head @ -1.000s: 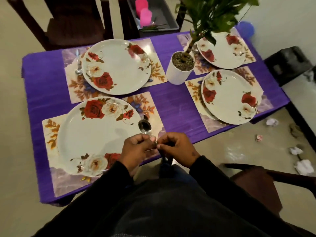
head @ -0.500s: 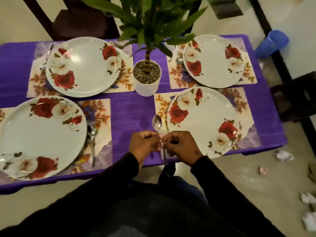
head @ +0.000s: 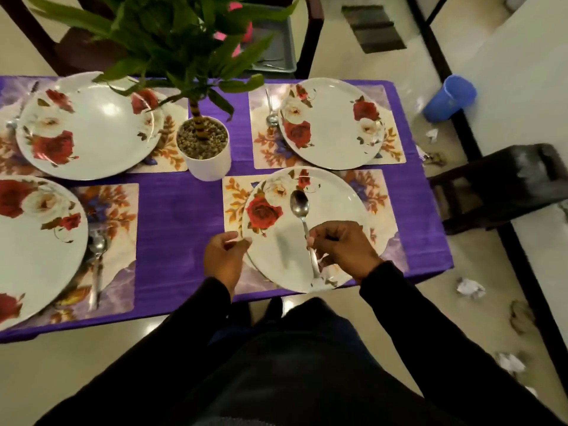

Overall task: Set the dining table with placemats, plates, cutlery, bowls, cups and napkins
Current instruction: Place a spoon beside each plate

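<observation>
My right hand (head: 344,250) pinches the handle of a metal spoon (head: 300,206). The spoon's bowl hangs over the near right rose plate (head: 338,210), which lies on a floral placemat (head: 382,207). The curled fingers of my left hand (head: 226,256) pinch that plate's left rim. Three more rose plates lie on placemats: far right (head: 330,130), far left (head: 92,133) and near left (head: 33,256). One spoon (head: 271,113) lies left of the far right plate. Another spoon (head: 96,265) lies right of the near left plate.
A white pot (head: 209,164) with a leafy plant stands mid-table on the purple cloth (head: 178,216). A grey tray (head: 276,53) with pink items sits on a chair behind the table. A black chair (head: 504,186), a blue cup (head: 450,98) and crumpled paper (head: 470,287) are on the right.
My hands have parted. The left hand let go of the spoon and went to the plate's rim. The right hand carried the spoon rightwards over the near right plate. The view shifted right.
</observation>
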{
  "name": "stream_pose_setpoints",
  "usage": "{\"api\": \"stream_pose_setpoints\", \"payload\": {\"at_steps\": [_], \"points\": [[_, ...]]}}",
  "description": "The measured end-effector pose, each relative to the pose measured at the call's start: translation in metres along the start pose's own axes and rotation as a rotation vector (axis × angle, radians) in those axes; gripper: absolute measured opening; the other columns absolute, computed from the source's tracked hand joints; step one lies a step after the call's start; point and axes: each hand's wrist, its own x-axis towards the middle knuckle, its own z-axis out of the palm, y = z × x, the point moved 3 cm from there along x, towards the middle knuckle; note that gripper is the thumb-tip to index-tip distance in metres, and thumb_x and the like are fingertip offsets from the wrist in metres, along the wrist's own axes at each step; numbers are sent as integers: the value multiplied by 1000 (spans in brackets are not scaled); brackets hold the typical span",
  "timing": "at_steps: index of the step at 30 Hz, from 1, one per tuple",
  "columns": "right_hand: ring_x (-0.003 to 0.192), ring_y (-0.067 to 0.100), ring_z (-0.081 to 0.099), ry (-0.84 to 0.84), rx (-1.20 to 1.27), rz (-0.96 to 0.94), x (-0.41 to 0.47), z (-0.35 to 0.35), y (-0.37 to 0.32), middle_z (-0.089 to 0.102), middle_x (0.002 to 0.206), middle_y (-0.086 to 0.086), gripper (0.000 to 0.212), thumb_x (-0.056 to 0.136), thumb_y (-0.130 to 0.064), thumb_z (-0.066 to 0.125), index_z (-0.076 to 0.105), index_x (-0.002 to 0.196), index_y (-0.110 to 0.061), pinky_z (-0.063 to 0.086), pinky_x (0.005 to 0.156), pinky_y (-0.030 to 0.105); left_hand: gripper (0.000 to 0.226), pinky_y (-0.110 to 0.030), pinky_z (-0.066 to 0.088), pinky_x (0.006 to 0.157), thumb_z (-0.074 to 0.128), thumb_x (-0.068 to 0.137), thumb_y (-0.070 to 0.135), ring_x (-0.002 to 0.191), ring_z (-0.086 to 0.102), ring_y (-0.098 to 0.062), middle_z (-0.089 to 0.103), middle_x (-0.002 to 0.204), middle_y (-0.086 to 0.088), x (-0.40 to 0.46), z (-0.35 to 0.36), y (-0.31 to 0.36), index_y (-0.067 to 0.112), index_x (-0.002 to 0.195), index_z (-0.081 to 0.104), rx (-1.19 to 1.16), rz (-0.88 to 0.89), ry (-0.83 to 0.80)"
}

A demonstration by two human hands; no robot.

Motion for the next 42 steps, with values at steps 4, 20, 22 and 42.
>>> {"api": "stream_pose_setpoints", "payload": {"at_steps": [4,20,22,42], "points": [[56,21,60,149,-33,11,12,-61,18,71,73,14,15,90,5,64,70,80,-5,48,52,29,51,-49,55,88,84,81,23,96,65,-30,65,114,-15,12,9,-28,11,123,57,-11,-98,168],[69,25,67,123,-411,149,69,-182,126,68,71,2,33,86,4,64,63,70,-24,60,72,38,40,-48,52,93,74,89,33,107,62,-36,66,116,-17,3,39,-48,5,116,63,495,30,361],[78,24,70,89,-461,104,71,-181,123,71,77,2,28,85,0,67,64,74,-25,60,77,38,39,-50,53,92,75,89,34,106,62,-35,66,114,-16,2,39,-51,7,113,62,517,35,369],[74,16,68,17,-440,23,64,-167,130,69,77,8,69,91,-1,66,39,151,-22,49,62,11,34,-43,49,91,65,97,30,106,60,-30,65,118,-14,2,41,-54,5,120,63,495,33,400]]}}
